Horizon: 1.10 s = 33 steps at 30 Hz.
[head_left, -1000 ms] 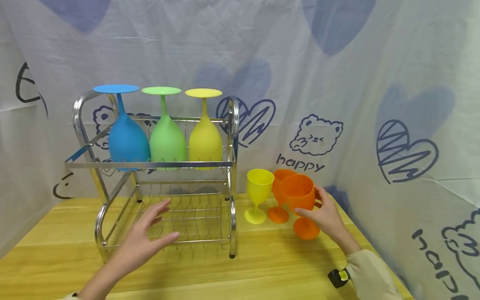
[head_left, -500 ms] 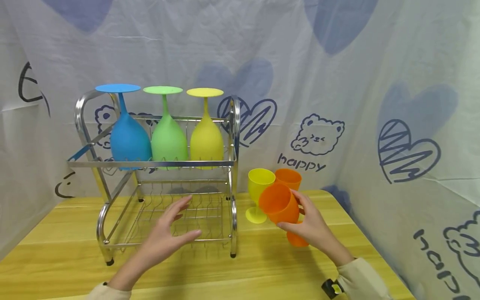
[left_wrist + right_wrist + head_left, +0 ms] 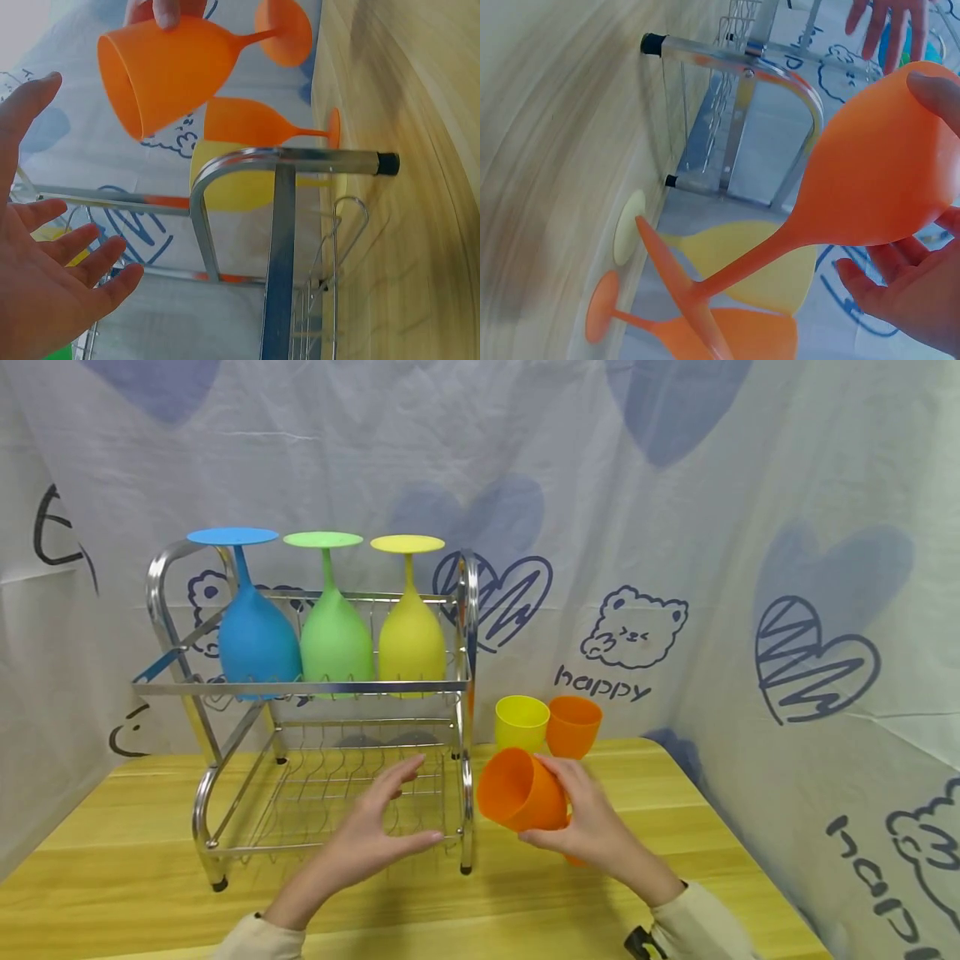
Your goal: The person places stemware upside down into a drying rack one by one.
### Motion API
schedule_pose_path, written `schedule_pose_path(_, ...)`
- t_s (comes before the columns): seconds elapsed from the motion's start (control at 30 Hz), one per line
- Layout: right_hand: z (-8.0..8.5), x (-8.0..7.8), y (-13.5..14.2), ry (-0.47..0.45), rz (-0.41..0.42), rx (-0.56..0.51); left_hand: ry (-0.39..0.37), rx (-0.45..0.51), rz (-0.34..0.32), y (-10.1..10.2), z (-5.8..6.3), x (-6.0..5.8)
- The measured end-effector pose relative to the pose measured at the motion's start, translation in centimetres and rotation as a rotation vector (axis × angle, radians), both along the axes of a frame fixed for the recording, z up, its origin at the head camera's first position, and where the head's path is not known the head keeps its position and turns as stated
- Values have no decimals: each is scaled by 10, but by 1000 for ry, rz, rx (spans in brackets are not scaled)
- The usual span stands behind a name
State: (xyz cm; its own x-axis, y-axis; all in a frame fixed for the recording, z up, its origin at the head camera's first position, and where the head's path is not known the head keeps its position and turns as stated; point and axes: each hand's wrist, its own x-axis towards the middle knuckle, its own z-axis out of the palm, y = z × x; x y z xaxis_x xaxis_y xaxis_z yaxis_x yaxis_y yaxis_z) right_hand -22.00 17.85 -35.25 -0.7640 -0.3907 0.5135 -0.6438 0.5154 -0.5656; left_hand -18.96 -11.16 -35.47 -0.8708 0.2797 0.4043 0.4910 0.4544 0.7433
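My right hand (image 3: 592,822) grips an orange wine goblet (image 3: 521,789) round its bowl. The goblet tilts with its mouth toward the left, and in the right wrist view its foot (image 3: 682,289) hangs off the table. My left hand (image 3: 367,843) is held in front of the rack's lower tier, fingers spread and thumb apart, with nothing in it. Behind the held goblet a yellow goblet (image 3: 521,720) and a second orange goblet (image 3: 574,727) stand upright on the table, their lower parts hidden in the head view.
A two-tier metal dish rack (image 3: 300,688) stands left of centre. Upside down on its top tier are a blue goblet (image 3: 258,643), a green goblet (image 3: 337,643) and a yellow goblet (image 3: 412,643). A printed curtain (image 3: 637,527) hangs behind the wooden table (image 3: 675,827).
The right hand has lifted the front orange goblet and carried it left, tipping its mouth leftward. My left hand has moved right, still empty.
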Motion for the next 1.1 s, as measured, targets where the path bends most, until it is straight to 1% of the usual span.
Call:
schedule_pose_path(0.23, -1, 5, -13, 76, 51, 96, 3, 23, -63, 14, -1, 0)
schedule_pose_path(0.3, -1, 7, -16, 104, 46, 147, 11, 28, -84, 17, -1, 0)
schedule_pose_path(0.4, 1, 10, -22, 141, 36, 222, 42, 30, -112, 21, -1, -1)
schedule_pose_path(0.5, 2, 12, -26, 165, 38, 272, 66, 24, -130, 23, -2, -1)
schedule_pose_path(0.67, 4, 14, -33, 196, 51, 326, 67, 11, -147, 27, -4, 0)
schedule_pose_path(0.8, 3, 14, -36, 242, 50, 369, 73, 24, -180, 28, -6, -1)
schedule_pose_path(0.87, 2, 15, -37, 246, 52, 384, 80, 28, -196, 28, -7, -1)
schedule_pose_path(1.0, 3, 16, -38, 228, 62, 395, 91, 21, -214, 28, -9, -2)
schedule_pose_path(1.1, 2, 17, -38, 227, 67, 398, 74, 25, -218, 28, -10, -3)
